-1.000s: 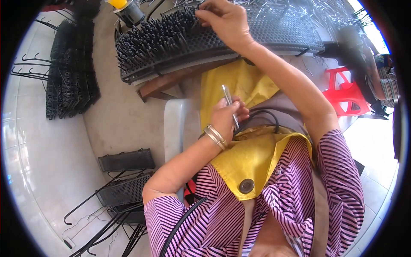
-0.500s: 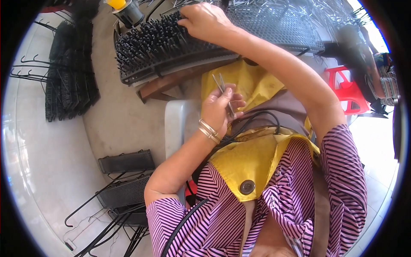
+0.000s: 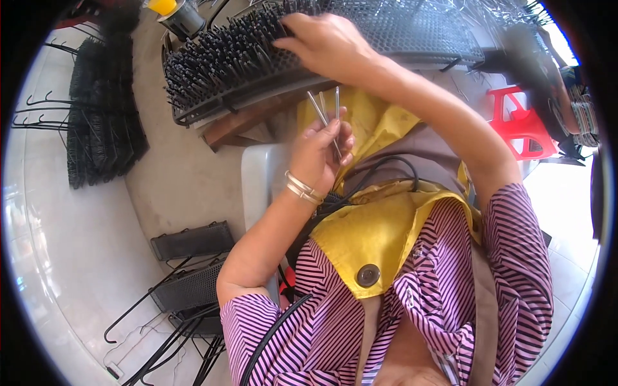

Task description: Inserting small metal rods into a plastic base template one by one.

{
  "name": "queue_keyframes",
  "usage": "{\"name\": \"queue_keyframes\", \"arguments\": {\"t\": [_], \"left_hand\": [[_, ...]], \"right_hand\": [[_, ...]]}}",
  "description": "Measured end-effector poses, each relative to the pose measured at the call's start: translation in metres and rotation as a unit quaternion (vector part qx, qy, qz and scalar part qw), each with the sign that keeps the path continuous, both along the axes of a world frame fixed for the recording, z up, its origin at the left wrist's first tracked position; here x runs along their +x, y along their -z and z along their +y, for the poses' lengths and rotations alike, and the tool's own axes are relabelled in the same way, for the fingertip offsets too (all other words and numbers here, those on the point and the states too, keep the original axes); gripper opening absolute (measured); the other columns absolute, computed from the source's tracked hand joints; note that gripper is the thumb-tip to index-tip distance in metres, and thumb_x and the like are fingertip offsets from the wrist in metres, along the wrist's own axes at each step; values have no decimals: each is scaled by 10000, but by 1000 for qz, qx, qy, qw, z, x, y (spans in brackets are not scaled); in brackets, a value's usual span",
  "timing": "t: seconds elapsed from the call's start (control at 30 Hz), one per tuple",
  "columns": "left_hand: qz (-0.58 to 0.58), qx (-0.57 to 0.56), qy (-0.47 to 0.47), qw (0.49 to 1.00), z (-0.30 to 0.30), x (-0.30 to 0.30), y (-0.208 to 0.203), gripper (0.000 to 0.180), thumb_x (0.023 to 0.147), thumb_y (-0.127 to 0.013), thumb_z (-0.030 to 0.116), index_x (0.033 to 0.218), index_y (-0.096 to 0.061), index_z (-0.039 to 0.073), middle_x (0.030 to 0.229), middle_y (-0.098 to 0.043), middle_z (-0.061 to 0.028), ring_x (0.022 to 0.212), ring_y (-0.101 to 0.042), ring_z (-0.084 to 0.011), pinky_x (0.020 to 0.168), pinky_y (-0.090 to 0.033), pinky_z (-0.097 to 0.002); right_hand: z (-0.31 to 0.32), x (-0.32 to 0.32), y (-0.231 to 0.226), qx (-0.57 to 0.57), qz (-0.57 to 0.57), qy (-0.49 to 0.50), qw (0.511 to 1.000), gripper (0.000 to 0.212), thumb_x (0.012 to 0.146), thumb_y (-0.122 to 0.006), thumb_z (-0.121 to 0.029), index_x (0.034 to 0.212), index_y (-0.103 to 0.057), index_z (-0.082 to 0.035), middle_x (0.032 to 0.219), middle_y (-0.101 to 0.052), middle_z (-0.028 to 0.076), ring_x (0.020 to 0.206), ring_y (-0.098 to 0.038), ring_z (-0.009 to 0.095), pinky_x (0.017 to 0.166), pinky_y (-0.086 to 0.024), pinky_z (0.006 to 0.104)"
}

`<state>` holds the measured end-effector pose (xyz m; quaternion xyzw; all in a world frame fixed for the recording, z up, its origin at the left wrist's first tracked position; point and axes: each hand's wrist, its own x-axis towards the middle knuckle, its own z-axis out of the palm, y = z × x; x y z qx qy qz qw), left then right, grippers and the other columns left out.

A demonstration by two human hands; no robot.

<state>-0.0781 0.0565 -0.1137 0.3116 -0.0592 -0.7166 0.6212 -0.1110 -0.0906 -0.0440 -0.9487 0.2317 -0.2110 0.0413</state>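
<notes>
Several thin silvery metal rods [image 3: 317, 106] stick up from my left hand [image 3: 322, 145], whose fingers and thumb are closed round them in front of the yellow apron [image 3: 351, 238]. Reaching forward, my right hand [image 3: 331, 45] is over a black mesh rack [image 3: 412, 38]. Its thumb and forefinger are apart at the edge of a dense cluster of upright black-coated rods [image 3: 222, 61], and no rod shows plainly between them. The tips of its other fingers are hidden beneath the hand.
A can with an orange-yellow top [image 3: 180, 16] stands behind the rack. Loose silvery rods [image 3: 508, 16] lie at the far right. Hooked black racks [image 3: 106, 109] are at the left, with more [image 3: 193, 241] at lower left. A red stool [image 3: 521, 125] stands at right.
My left hand has risen slightly and moved a little left, and its rods are now more fanned out. My right hand has shifted slightly right and nearer along the rack.
</notes>
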Motion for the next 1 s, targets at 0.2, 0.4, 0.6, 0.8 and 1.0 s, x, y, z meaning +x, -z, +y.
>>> {"name": "queue_keyframes", "arguments": {"t": [0.2,0.4,0.6,0.8,1.0], "left_hand": [[-11,-31,18,999,-3,-3,-4,239,861,-439,156,1052,-477,18,795,-540,-55,685,-517,-138,498,-377,-244],[21,-99,110,989,-2,-3,-5,269,870,-410,155,1069,-461,-18,929,-562,-123,790,-562,-213,632,-454,-304],[-37,-24,107,993,-1,-5,-1,278,881,-395,169,1062,-436,-39,991,-552,-189,919,-561,-283,818,-458,-397],[-4,60,-1,998,-4,1,15,268,878,-386,122,1071,-424,-60,1039,-519,-203,969,-527,-316,870,-427,-435],[1,82,17,996,-2,-2,11,256,872,-372,98,1072,-429,-52,1024,-522,-189,944,-532,-298,871,-427,-430]], "right_hand": [[31,-76,21,440,-91,35,893,235,792,-600,-183,824,-580,49,612,-599,69,501,-572,122,470,-446,251],[42,-83,13,670,-119,36,732,191,764,-609,-144,706,-601,38,594,-578,53,507,-505,76,454,-413,230],[28,-89,22,588,-132,62,796,164,734,-624,-125,681,-607,29,606,-594,68,498,-514,88,454,-419,224],[-7,-72,5,623,-355,74,693,190,765,-633,-174,786,-601,12,709,-620,48,595,-583,131,531,-460,209],[-33,-20,8,508,-502,12,699,72,763,-611,-45,739,-600,23,650,-593,33,534,-540,83,483,-438,186]]}}
